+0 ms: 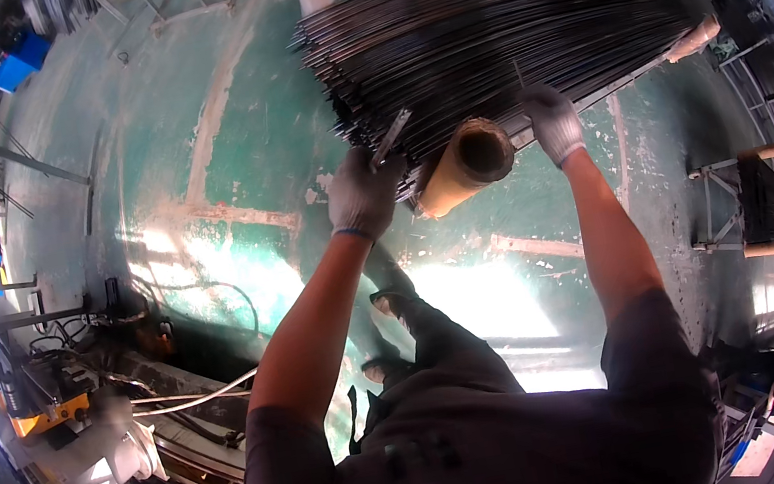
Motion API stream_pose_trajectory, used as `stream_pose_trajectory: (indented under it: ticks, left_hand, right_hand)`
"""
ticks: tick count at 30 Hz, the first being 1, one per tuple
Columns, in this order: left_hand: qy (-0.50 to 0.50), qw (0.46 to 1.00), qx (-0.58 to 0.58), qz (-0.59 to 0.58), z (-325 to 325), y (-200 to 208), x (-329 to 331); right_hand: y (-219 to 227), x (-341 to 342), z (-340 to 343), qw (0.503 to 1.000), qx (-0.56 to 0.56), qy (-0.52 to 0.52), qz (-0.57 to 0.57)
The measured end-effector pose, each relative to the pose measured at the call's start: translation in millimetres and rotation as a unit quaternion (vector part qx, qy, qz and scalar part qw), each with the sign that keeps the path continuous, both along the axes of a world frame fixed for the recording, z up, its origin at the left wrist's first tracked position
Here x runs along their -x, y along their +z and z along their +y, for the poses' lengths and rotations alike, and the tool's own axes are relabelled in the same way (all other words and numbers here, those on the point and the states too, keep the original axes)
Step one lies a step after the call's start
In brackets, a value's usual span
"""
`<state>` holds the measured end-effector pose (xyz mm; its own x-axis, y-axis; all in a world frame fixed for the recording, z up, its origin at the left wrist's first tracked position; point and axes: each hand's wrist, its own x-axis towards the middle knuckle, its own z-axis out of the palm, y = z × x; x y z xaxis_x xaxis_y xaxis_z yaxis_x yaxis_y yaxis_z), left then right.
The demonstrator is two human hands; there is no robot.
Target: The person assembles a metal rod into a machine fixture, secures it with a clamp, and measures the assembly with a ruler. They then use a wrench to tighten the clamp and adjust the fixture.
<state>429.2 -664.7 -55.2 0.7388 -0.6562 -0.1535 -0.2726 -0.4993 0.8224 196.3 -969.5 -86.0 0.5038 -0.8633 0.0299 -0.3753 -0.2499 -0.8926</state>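
Observation:
A large bundle of long, thin dark metal rods point(496, 32) lies across a rack in front of me, with uneven ends at its left. My left hand point(364, 195), in a pale work glove, is closed at those ends. From its fist sticks a short, shiny metal piece point(393, 136). My right hand point(553, 124), gloved too, is closed by the near edge of the bundle. Something thin rises above its fingers, too fine to name. Between my hands stands a thick cardboard tube point(446, 182), its hollow end facing up, against the near side of the bundle.
Green, worn floor point(225, 176) with sunlit patches lies around the rack. At lower left stands a machine point(160, 410) with cables and a pale hose. A metal rack point(754, 194) with padded bars is at the right. Blue boxes point(19, 62) and metal frames line the far left.

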Motion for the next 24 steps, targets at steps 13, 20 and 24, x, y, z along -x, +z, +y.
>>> stream_pose_trajectory:
  ticks: [13, 20, 24]
  left_hand:
    - [-0.022, 0.996, 0.059, -0.063, -1, 8, 14]
    - [0.248, 0.957, -0.034, 0.145, 272, -74, 88]
    - [0.475, 0.854, -0.001, 0.211, 419, -74, 166]
  right_hand:
    - [-83, 179, 207, 0.997, -0.039, 0.048, 0.053]
    - [-122, 107, 280, 0.928, -0.297, 0.211, 0.072]
    - [-163, 21, 289, 0.86, 0.118, 0.495, -0.043]
